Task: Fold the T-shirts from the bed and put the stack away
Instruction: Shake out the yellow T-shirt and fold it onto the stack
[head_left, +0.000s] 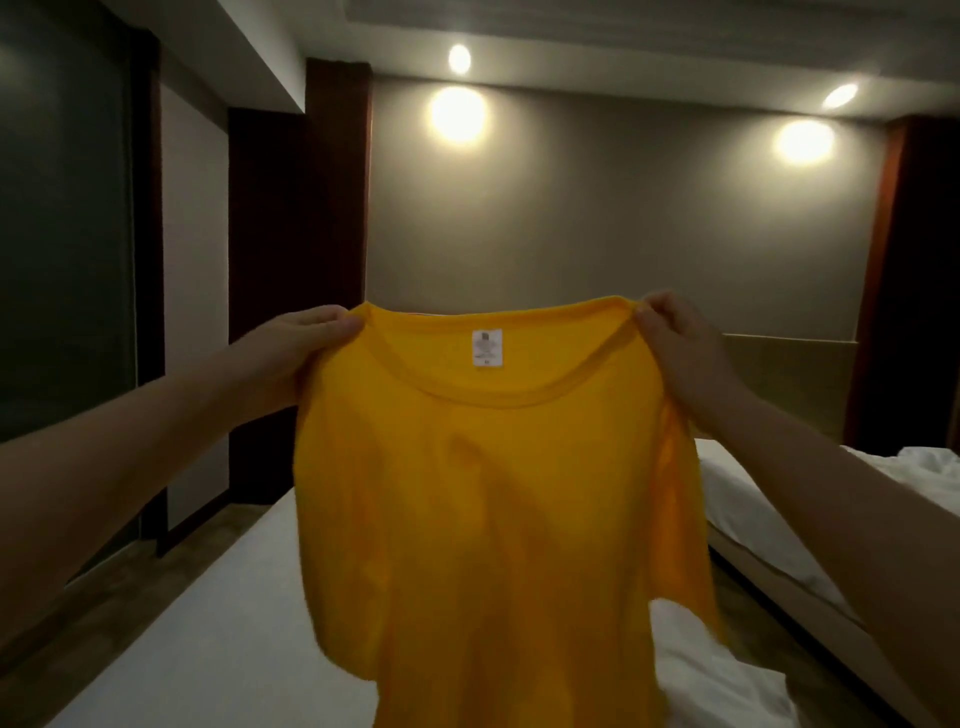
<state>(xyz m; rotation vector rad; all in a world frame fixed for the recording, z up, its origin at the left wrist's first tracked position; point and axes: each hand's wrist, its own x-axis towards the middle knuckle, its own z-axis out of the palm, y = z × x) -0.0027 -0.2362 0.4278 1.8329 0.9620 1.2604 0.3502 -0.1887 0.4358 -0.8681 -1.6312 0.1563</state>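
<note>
A yellow T-shirt (493, 519) hangs in the air in front of me, neck opening up, with a white label inside the collar. My left hand (301, 343) pinches its left shoulder by the collar. On the other side my right hand (675, 343) pinches the right shoulder. The shirt's body drops down over the white bed (208, 623) and hides the middle of it. Its lower hem runs out of the bottom of the view.
A second bed (779, 499) with rumpled white bedding stands to the right, across a narrow gap. Crumpled white sheet (717, 686) lies at lower right. A dark wardrobe or door panels (265, 218) line the left wall; a grey wall with lamps is ahead.
</note>
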